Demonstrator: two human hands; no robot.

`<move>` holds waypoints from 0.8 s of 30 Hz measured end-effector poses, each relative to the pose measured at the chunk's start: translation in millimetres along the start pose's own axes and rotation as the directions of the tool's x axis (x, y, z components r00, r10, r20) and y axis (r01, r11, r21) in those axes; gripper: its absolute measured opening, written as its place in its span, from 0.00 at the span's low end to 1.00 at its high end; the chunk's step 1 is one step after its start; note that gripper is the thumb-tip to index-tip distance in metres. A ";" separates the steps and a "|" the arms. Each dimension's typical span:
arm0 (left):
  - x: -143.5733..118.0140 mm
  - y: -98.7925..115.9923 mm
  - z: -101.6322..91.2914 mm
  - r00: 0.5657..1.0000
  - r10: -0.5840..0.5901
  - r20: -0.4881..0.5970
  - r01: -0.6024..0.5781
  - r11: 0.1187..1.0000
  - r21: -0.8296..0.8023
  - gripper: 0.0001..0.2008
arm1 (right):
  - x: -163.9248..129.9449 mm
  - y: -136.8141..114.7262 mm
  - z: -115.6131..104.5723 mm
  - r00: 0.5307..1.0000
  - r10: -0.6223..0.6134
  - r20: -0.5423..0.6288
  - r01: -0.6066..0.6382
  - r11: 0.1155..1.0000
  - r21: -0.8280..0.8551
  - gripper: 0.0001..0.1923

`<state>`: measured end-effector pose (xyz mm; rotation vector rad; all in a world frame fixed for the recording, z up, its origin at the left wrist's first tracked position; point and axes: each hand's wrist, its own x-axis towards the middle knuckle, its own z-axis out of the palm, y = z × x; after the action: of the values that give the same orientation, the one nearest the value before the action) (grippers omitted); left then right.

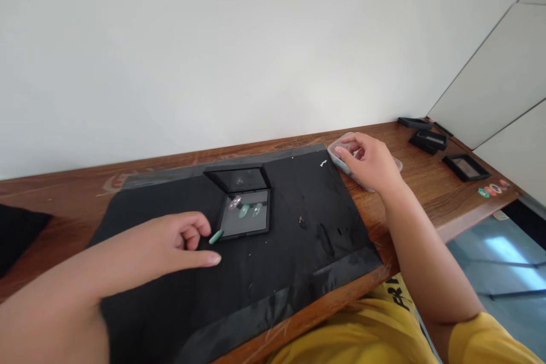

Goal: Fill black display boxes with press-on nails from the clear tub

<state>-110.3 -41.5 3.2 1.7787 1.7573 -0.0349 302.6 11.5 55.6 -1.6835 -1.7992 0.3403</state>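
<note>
My left hand (pixel 190 242) is over the black mat, thumb stretched out and fingers curled, with a gap between them. In front of that gap, at the left front corner of a black hinged case (pixel 245 233), is a long green oval piece (pixel 216 236); I cannot make out whether a finger touches it. The case is open, its lid tilted back. On its grey bed lie a pinkish shiny oval piece (pixel 234 203) and two green ones (pixel 244 211). My right hand (pixel 369 162) hangs over a clear plastic container (pixel 336 162), thumb and fingers apart; its contents are mostly covered.
The black mat (pixel 307 193) lies on a wooden table (pixel 409 182) against a white wall. A white scrap (pixel 323 163) and a tiny brownish bit (pixel 301 219) are on it. Several black cases (pixel 466 168) and round colourful stickers (pixel 495 188) lie at the right end.
</note>
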 end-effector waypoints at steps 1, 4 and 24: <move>-0.4 8.4 0.2 0.997 0.016 0.074 -0.015 1.000 -0.015 0.25 | -1.2 -2.7 1.1 1.000 -0.015 -0.006 0.015 1.000 0.025 0.13; -1.8 26.6 -1.0 0.992 0.014 0.122 -0.016 1.000 0.012 0.25 | -8.9 -13.2 8.2 0.996 -0.073 -0.048 0.078 0.991 0.106 0.12; -7.4 34.0 -6.3 0.996 0.072 0.051 -0.070 0.997 -0.043 0.29 | -60.1 -50.0 100.3 0.685 -0.634 0.360 0.638 0.760 0.124 0.24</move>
<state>-82.8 -42.3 25.3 1.7928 1.6454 -0.0152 200.3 -30.0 -7.6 -0.9138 -2.5498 0.3575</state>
